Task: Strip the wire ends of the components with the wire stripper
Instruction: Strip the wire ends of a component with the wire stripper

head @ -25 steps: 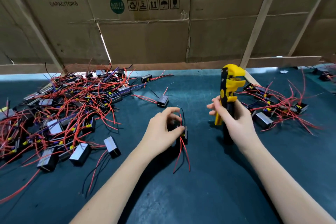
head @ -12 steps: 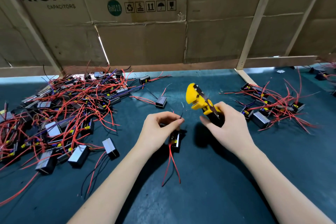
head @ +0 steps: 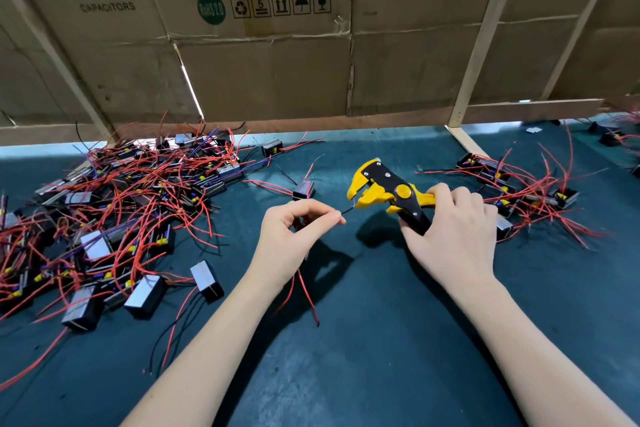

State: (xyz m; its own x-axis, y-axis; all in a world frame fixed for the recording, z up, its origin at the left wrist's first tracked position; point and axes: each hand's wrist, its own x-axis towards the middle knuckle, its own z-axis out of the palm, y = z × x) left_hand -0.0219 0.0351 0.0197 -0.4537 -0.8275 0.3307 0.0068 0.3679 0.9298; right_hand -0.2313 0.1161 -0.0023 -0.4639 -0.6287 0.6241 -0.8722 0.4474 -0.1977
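Observation:
My right hand point(head: 453, 229) grips the handles of a yellow and black wire stripper point(head: 384, 192), whose jaws point left. My left hand point(head: 294, 239) pinches a thin black wire point(head: 347, 210) between thumb and forefinger, and the wire's tip sits at the stripper's jaws. The component that the wire belongs to is mostly hidden behind my left hand; its red wires point(head: 304, 291) hang down below the palm. Both hands are held above the dark green mat point(head: 381, 340).
A large heap of black components with red wires point(head: 114, 218) covers the mat's left side. A smaller heap point(head: 526, 194) lies right of my right hand. One loose component point(head: 304, 189) sits behind my left hand. Cardboard sheets point(head: 277, 62) and wooden slats wall off the back.
The stripper has swung from upright down to the left, jaws now toward my left hand. My left hand lifted the component and brought the black wire's end to the jaws.

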